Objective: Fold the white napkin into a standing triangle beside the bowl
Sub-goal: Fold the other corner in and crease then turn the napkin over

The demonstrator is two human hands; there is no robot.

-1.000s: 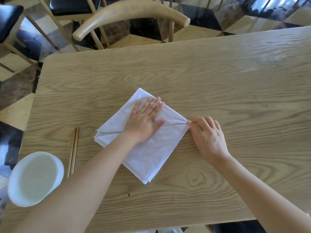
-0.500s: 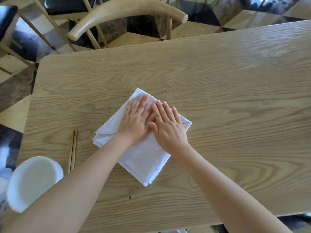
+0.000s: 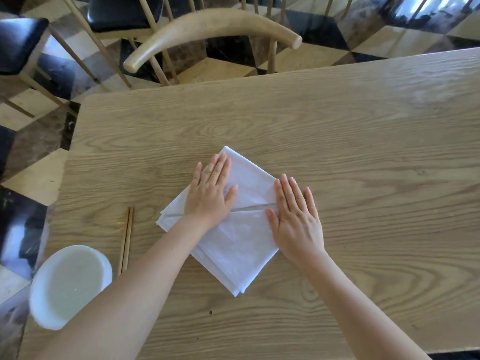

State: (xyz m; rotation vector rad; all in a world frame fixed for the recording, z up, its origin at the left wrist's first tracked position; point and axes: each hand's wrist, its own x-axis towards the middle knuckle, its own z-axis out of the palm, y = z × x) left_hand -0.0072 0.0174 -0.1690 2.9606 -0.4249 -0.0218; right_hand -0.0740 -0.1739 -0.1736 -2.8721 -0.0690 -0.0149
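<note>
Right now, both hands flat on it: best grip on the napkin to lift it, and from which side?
Probably the near corner of the napkin: it lies flat as a diamond, and there the stacked layer edges show free, clear of the left hand and right hand. Come from the near side, low along the table, pinching all layers.

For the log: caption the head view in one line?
Left hand and right hand press the folded white napkin flat on the table, near chopsticks and bowl.

Napkin (image 3: 235, 245) — matt cloth; table (image 3: 363, 152) (grained) wood.
</note>
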